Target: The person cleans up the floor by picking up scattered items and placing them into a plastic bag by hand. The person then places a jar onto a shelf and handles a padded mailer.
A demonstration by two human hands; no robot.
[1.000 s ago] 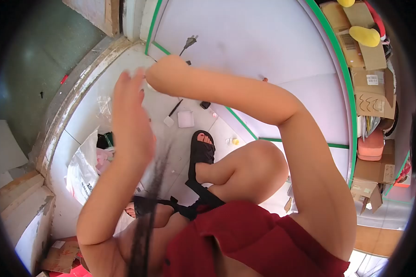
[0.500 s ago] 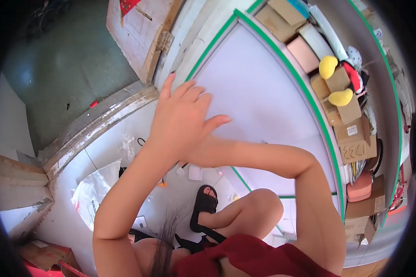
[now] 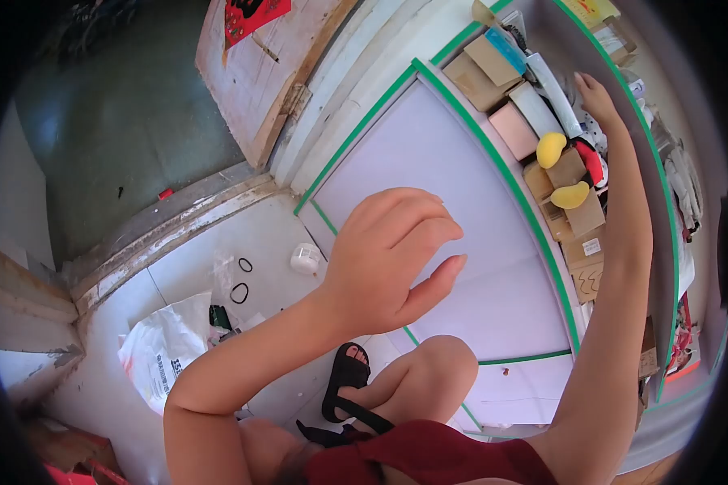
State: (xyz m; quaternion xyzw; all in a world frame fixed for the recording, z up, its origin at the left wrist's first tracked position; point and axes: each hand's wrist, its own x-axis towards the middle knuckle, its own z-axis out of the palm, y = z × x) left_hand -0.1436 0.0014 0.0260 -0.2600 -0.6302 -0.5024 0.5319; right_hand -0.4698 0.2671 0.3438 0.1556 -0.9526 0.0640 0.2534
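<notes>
My left hand is raised in the middle of the view, over the pale panel with green edging. Its fingers are loosely curved, the thumb stands apart, and nothing is in it. At the upper right, my right hand reaches over the shelf, with its fingertips apart and no object between them. It is nearest to a long white box and a red and black item. Two yellow plush pieces lie below it among cardboard boxes.
A white plastic bag, black rings and a white round container are on the tiled floor. A doorway with a worn sill is at the left. More items fill the far-right shelf.
My hands have parted: the right one has moved up and right to the shelf, the left one right and down. The view has shifted, and the white container now shows.
</notes>
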